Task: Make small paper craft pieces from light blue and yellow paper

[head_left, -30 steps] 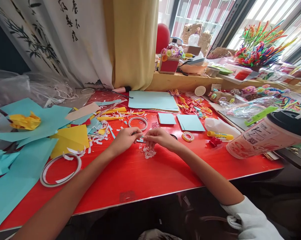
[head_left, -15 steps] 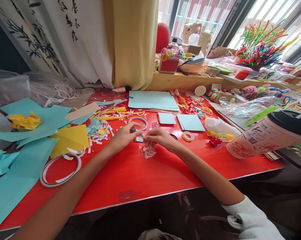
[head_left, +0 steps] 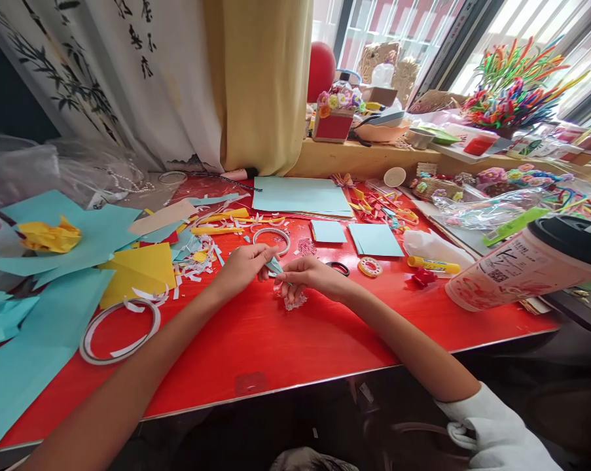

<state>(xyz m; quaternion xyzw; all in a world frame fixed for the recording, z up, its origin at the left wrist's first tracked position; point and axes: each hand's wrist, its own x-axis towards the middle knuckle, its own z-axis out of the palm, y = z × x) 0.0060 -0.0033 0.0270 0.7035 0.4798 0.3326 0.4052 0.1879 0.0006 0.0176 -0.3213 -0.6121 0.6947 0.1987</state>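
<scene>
Between my two hands is a small folded piece of light blue paper (head_left: pixel 274 266), narrow and pointed. My left hand (head_left: pixel 249 267) pinches its left side, fingers closed. The fingertips of my right hand (head_left: pixel 309 275) close on its lower right end. Below the right fingers lies a small heap of whitish scraps (head_left: pixel 295 301) on the red table (head_left: pixel 275 353). Just behind the hands rests a roll of tape (head_left: pixel 271 241), and a black ring (head_left: pixel 338 268) sits right of my right hand.
Stacks of light blue paper squares (head_left: pixel 375 240) lie behind, with a yellow glue stick (head_left: pixel 433 264) and a tilted drink cup (head_left: pixel 525 265) to the right. At left are yellow paper (head_left: pixel 141 275), large blue sheets (head_left: pixel 69 327) and a wide tape roll (head_left: pixel 91 337).
The folded blue paper has turned and now shows more clearly between my fingers. My left fingers have closed in around it; my right hand has shifted only slightly.
</scene>
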